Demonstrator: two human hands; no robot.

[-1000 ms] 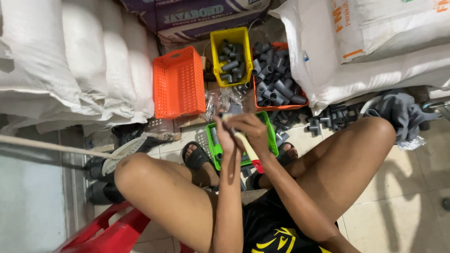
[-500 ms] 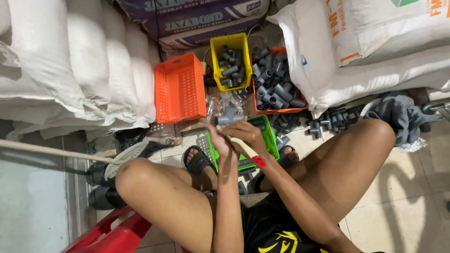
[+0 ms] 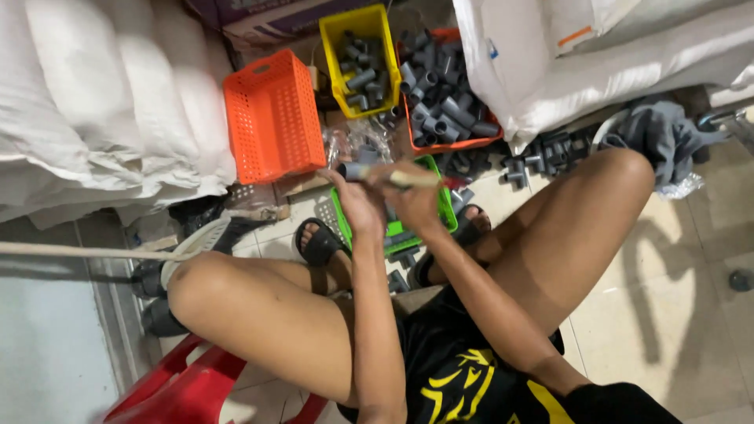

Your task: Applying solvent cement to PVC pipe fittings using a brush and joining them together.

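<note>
1. Fingers of the left hand (image 3: 355,196) wrap around a short grey pipe piece (image 3: 353,170), whose open end pokes out to the left just past the knuckles.
2. Pressed against it, the right hand (image 3: 412,200) pinches a pale stick-like tool (image 3: 410,179) that lies roughly level and points right; the two hands touch each other.
3. Both forearms rise from the lap between the bare knees, wrists bent forward, so the hands hover above a green basket (image 3: 444,206) on the floor.
4. Feet in black sandals (image 3: 318,243) rest on either side of the green basket.
5. Beyond the hands stand an orange basket (image 3: 271,118) tipped on its side, a yellow basket (image 3: 375,27) of grey fittings and a red-orange basket (image 3: 459,141) holding more.
6. White sacks (image 3: 94,102) flank the baskets, and a red plastic stool (image 3: 196,385) shows under the left thigh.
</note>
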